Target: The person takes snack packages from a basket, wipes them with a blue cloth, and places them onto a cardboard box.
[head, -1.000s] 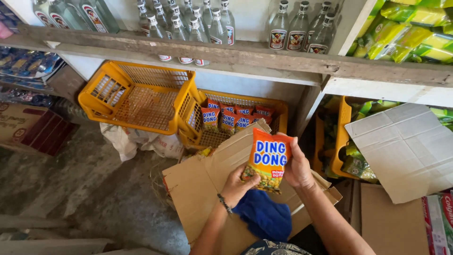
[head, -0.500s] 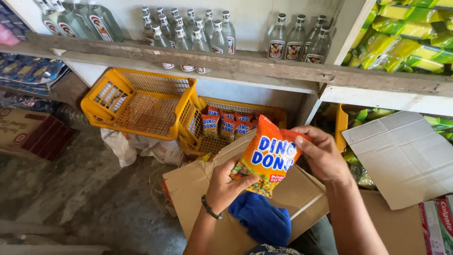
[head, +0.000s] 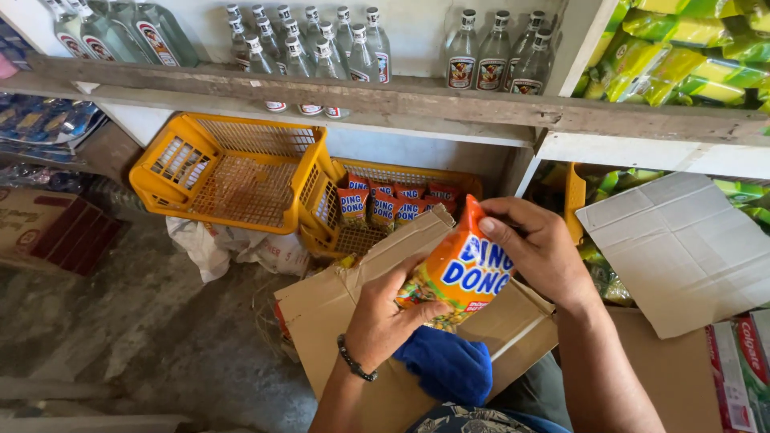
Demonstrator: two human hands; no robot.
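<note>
I count two yellow baskets (head: 233, 172) under the wooden shelf (head: 385, 100). About eight snack packets (head: 385, 204) stand in the right basket. One orange packet (head: 459, 269) is below the shelf. Three clear bottles (head: 493, 60) stand on the shelf's right part.

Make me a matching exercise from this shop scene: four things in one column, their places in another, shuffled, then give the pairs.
Things:
1. orange snack packet
2. clear glass bottles
3. empty yellow basket
4. blue cloth

Places:
A. on the wooden shelf at the top
B. on the open cardboard box, below the hands
C. held between the left hand and the right hand
D. under the shelf, left of the basket with small packets

Pairs: 1-C, 2-A, 3-D, 4-B
</note>
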